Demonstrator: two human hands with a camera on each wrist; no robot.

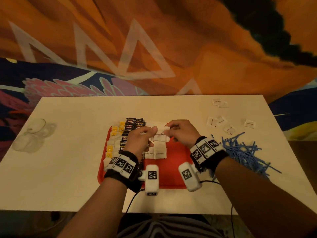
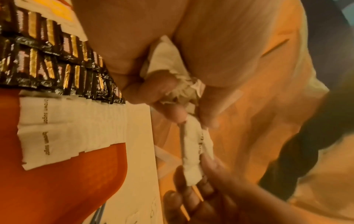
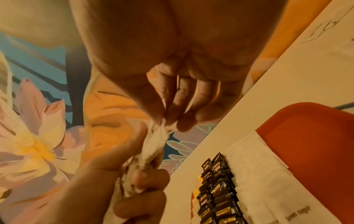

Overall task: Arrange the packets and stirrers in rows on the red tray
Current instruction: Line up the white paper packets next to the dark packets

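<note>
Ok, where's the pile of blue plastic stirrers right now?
In the head view the pile of blue plastic stirrers lies loose on the white table, right of the red tray, just beyond the right hand and below the scattered white sugar packets.

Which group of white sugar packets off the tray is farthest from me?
The small cluster of white paper sugar packets near the table's far right corner; the other loose white packets lie nearer, just beyond the blue plastic stirrers.

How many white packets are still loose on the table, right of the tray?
6 white packets: two overlapping near the far right corner; three clustered nearer, beyond the blue stirrers; one alone to their right. Overlaps may hide more.
</note>
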